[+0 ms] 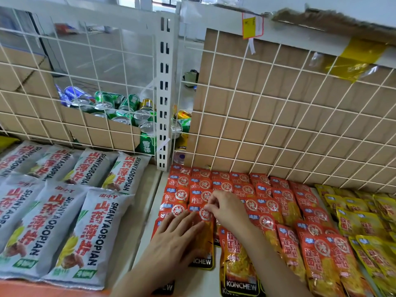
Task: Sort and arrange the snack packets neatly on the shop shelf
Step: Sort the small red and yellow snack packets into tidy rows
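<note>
Pressing red packet (209, 243) flat w/ L hand (177, 234), fingers straight | R hand (227, 209) pinches its top edge | packet on shelf (147, 221) in red rows, long side front-to-back, top twd wire back (278, 125)

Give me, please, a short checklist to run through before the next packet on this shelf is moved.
1. Left hand flat on the red packets, steadying them: ok.
2. Right hand grip on the top edge of the pinched packet: ok, the fingers pinch it.
3. Red rows straight: not ok; the front packets lie skewed and overlap unevenly.
4. Yellow packets kept apart from red: ok, in their own block to the right.
5. Grey bags clear of the red section: ok, a bare strip of shelf lies between.
6. Free slot under the hands for the pinched packet: cannot tell.
</note>
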